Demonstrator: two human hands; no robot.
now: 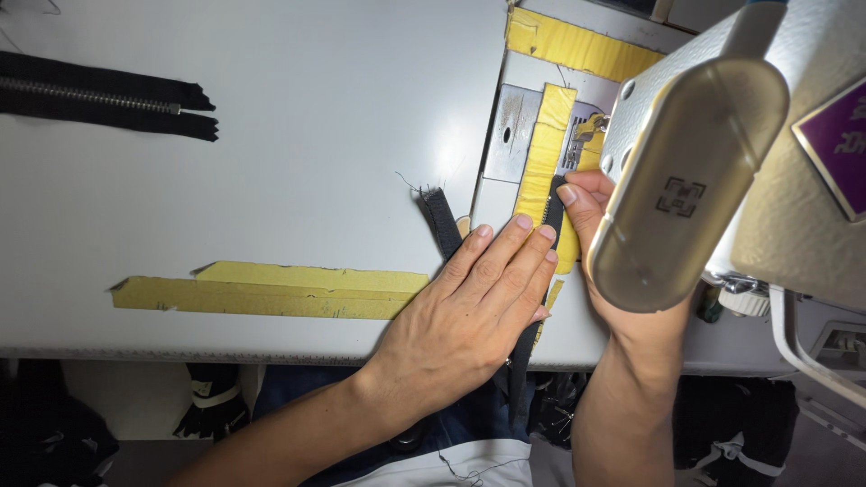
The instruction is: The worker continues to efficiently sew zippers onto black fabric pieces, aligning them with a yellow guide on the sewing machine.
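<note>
My left hand (478,307) lies flat, fingers together, pressing a black zipper tape (550,209) onto the sewing machine bed. A short black end of the tape (441,219) sticks out to the left of my fingers. My right hand (591,203) is mostly hidden behind the machine head; its fingers pinch the tape just below the presser foot (586,131). The tape runs alongside a yellow tape guide (541,162) and hangs off the table edge toward my lap.
The white sewing machine head (722,144) fills the right side. Another black zipper (108,104) lies at the far left. Yellow tape strips (271,290) are stuck near the front edge of the grey table (316,117). More yellow tape (577,45) sits behind the needle plate.
</note>
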